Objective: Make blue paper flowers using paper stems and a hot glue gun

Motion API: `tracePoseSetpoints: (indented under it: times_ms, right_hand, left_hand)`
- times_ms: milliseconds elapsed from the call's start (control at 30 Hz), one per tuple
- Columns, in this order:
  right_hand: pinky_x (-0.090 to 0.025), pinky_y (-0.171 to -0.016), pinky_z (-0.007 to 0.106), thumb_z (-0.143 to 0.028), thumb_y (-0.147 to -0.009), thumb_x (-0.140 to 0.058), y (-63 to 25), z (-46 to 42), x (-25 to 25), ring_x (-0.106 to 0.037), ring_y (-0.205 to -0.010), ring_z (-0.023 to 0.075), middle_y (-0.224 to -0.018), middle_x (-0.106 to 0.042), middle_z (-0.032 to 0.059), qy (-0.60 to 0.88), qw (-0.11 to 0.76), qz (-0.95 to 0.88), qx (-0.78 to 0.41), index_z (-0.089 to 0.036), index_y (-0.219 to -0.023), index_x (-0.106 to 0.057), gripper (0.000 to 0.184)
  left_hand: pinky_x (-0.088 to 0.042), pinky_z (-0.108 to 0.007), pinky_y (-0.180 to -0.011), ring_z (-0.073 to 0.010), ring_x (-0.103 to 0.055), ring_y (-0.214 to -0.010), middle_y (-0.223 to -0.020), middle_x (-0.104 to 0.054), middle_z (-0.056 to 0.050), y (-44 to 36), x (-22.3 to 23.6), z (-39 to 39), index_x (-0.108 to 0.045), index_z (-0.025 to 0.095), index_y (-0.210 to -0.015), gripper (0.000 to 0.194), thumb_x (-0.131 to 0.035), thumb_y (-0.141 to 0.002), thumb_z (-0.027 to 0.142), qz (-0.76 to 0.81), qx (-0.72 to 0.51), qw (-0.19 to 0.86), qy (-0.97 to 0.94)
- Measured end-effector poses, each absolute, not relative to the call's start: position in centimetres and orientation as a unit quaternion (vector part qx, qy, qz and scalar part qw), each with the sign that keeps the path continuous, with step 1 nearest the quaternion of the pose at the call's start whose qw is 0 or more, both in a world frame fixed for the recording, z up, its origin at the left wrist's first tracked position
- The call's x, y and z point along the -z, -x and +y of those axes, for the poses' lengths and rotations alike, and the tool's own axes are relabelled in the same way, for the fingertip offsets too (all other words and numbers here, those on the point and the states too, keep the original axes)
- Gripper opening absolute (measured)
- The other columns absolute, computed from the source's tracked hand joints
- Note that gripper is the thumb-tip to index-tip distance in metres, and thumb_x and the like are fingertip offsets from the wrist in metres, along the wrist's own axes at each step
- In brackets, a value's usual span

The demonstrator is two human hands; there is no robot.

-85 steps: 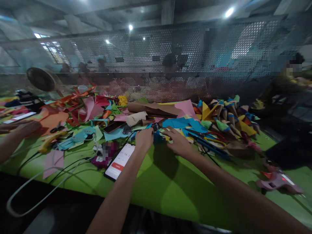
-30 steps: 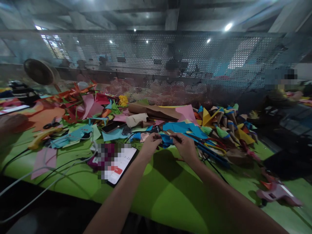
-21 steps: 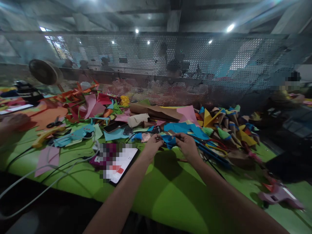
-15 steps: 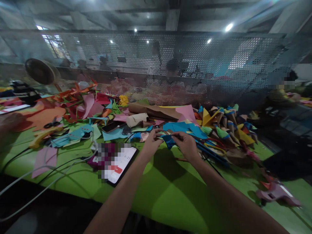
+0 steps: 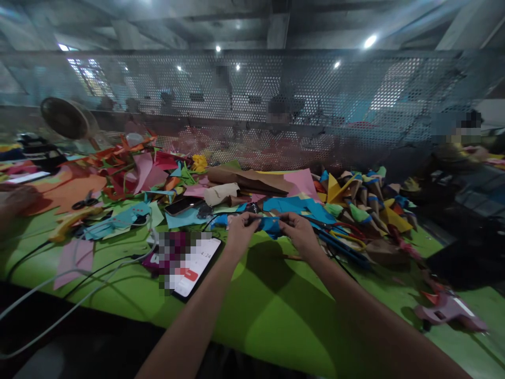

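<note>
A small piece of blue paper (image 5: pixel 270 225) is stretched between my two hands, just above the green table (image 5: pixel 284 310). Its left end is pinched by my left hand (image 5: pixel 241 231), thumb against fingers. My right hand (image 5: pixel 300 230) is closed on the right end in a similar pinch. Behind the hands lie blue paper sheets (image 5: pixel 298 206) and a brown paper roll (image 5: pixel 221 193). A lit phone (image 5: pixel 197 268) rests beside my left forearm.
Folded paper pieces (image 5: pixel 366 205) are heaped at right, near scissors with red handles (image 5: pixel 349 229). A pink glue gun (image 5: pixel 450 311) sits at lower right, a yellow one (image 5: pixel 73 223) at left with cables. Another person's hand (image 5: pixel 18 199) is at far left. A perforated screen (image 5: pixel 244 105) stands behind.
The blue paper has turned from a drooping, pointed shape to a flatter strip held across. My left hand has lowered and turned slightly; my right hand has barely moved.
</note>
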State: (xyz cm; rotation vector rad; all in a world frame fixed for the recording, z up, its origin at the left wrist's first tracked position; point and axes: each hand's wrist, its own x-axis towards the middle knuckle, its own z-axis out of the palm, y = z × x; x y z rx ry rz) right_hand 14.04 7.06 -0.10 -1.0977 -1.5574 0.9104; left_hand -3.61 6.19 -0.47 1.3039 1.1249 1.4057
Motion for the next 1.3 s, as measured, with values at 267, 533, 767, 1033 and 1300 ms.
tracePoseSetpoints:
  times_ms: [267,533,767,1033,1300]
  right_hand:
    - [-0.029,-0.051,0.025,-0.053,-0.078,-0.066,-14.5,6.6,-0.4,-0.044,-0.056,0.0139,-0.059,-0.054,-0.0014,0.485,0.481,-0.662,-0.308,-0.019,-0.072,-0.064,0.035]
    - [-0.028,-0.054,0.027,-0.052,-0.083,-0.063,-14.6,6.4,-0.7,-0.043,-0.058,0.0151,-0.060,-0.052,-0.0013,0.493,0.478,-0.676,-0.268,-0.019,-0.072,-0.063,0.034]
    - [-0.030,-0.053,0.027,-0.055,-0.080,-0.065,-14.4,6.4,-0.7,-0.043,-0.058,0.0146,-0.059,-0.052,-0.0017,0.478,0.479,-0.673,-0.299,-0.019,-0.071,-0.062,0.037]
    - [-0.045,-0.061,0.030,-0.047,-0.085,-0.057,-14.5,6.4,-1.5,-0.057,-0.069,0.0175,-0.084,-0.067,0.0035,0.427,0.464,-0.672,-0.388,-0.021,-0.098,-0.070,0.032]
    - [-0.043,-0.087,0.037,-0.029,-0.059,-0.084,-14.5,6.1,-2.0,-0.056,-0.104,0.0263,-0.112,-0.065,0.0047,0.380,0.449,-0.711,-0.386,-0.025,-0.093,-0.074,0.036]
  left_hand:
    - [-0.049,-0.025,-0.060,-0.0156,-0.067,-0.063,-0.070,-0.071,-0.003,4.0,-0.1,5.7,-0.073,0.014,-0.088,0.033,-0.071,-0.075,0.044,0.457,-0.545,0.494,-0.501]
    - [-0.047,-0.025,-0.062,-0.0152,-0.064,-0.065,-0.071,-0.072,-0.003,4.0,0.0,5.9,-0.074,0.014,-0.090,0.029,-0.074,-0.072,0.037,0.450,-0.534,0.450,-0.557]
    - [-0.044,-0.026,-0.061,-0.0167,-0.062,-0.066,-0.070,-0.070,-0.003,4.3,0.2,5.9,-0.074,0.016,-0.084,0.018,-0.069,-0.076,0.032,0.481,-0.516,0.356,-0.613]
    - [-0.041,-0.025,-0.058,-0.0139,-0.054,-0.056,-0.054,-0.060,0.002,4.1,-0.1,5.8,-0.068,0.017,-0.075,0.019,-0.060,-0.082,0.032,0.474,-0.485,0.405,-0.613]
    - [-0.038,-0.023,-0.054,-0.0104,-0.049,-0.051,-0.053,-0.055,0.002,4.3,0.4,6.0,-0.063,0.015,-0.071,0.031,-0.063,-0.077,0.046,0.454,-0.475,0.485,-0.576]
